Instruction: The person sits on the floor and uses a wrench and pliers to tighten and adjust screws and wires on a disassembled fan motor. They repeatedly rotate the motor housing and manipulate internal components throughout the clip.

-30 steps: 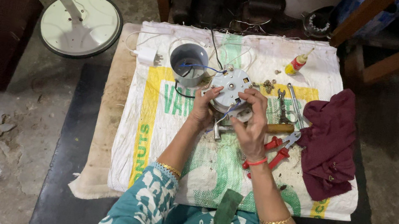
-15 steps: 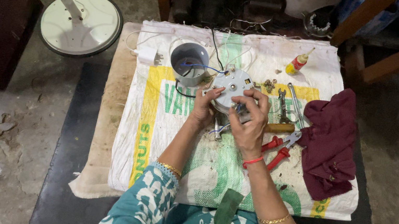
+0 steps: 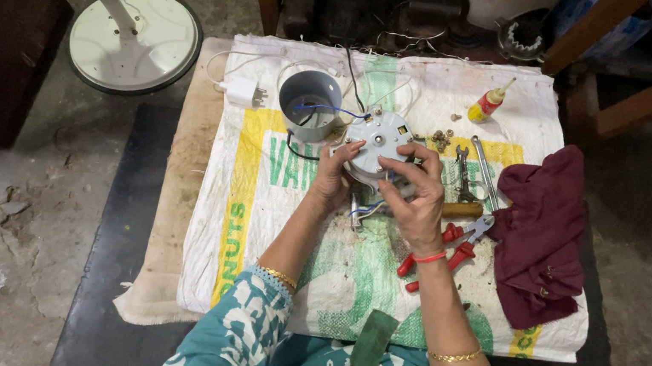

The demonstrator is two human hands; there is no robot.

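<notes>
A round grey motor housing (image 3: 379, 141) with blue and black wires is held up over a white woven sack (image 3: 268, 226) spread on the floor. My left hand (image 3: 332, 182) grips its lower left rim. My right hand (image 3: 415, 189) clasps its right side, fingers curled over the top edge. A grey plastic cup-shaped cover (image 3: 309, 104) lies just left of the motor, joined to it by wires.
Red-handled pliers (image 3: 445, 248), a wooden-handled tool (image 3: 462, 209), spanners (image 3: 474, 172) and small screws (image 3: 441, 138) lie right of my hands. A maroon cloth (image 3: 541, 232), a yellow oil bottle (image 3: 488, 104), a white plug (image 3: 241, 92) and a round fan base (image 3: 134, 41) surround them.
The motor housing has turned slightly in my hands, and my right fingers have shifted up over its top edge. The rest stays put.
</notes>
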